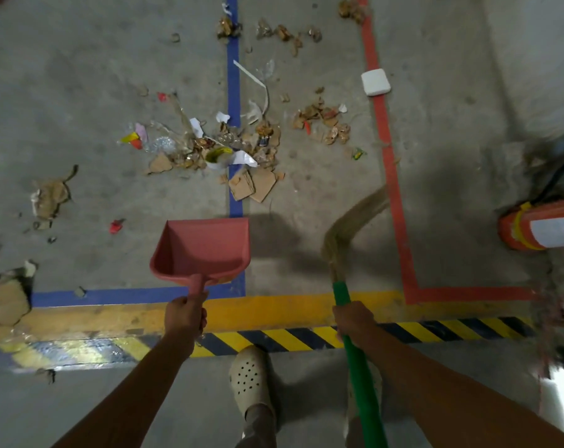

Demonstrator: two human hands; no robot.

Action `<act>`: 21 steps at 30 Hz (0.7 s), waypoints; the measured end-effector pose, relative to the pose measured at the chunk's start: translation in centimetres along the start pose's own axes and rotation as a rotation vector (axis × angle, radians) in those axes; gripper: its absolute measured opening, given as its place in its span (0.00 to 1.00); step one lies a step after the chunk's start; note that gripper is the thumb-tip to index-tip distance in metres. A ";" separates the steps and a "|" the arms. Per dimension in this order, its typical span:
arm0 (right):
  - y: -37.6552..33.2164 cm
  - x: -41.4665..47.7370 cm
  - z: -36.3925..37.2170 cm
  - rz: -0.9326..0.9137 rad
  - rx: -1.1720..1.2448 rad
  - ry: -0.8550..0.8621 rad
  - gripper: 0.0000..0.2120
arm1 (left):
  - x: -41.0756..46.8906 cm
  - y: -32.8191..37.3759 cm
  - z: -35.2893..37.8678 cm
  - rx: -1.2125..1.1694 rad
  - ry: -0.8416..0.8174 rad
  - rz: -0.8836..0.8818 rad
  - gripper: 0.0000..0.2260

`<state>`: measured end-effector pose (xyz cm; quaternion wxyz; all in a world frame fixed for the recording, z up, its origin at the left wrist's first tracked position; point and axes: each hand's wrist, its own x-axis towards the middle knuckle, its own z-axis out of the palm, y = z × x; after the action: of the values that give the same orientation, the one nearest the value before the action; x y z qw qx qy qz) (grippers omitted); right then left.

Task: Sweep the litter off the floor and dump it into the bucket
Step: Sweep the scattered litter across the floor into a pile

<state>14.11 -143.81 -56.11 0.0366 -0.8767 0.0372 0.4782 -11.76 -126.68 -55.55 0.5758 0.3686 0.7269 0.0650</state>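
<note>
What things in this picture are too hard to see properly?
In the head view:
Bucket: nowhere in the frame.
Straw broom head: motion-blurred; floor contact unclear.
Green broom handle: end cut off by the bottom edge.
Orange-and-white striped object: cut by the right edge.
Pink plastic dustpan's handle: mostly hidden inside the left hand.
Brown scraps at the top: too small to name.
</note>
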 end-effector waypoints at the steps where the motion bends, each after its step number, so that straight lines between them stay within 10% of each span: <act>1: -0.8 -0.5 0.9 -0.023 -0.021 -0.006 0.09 | 0.4 -0.3 -0.5 -0.007 0.011 -0.008 0.20; 10: -11.5 -5.5 8.1 -0.385 -0.241 -0.124 0.14 | 2.6 -0.8 -6.2 -0.058 0.097 -0.054 0.13; 21: -15.0 -10.2 3.7 -0.686 -0.503 0.198 0.20 | 2.2 2.1 -9.1 -0.026 0.113 0.029 0.16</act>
<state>7.00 -128.26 -49.11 -0.0249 -0.8617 -0.3703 0.3460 -18.93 -120.82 -53.21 0.5376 0.3673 0.7518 0.1038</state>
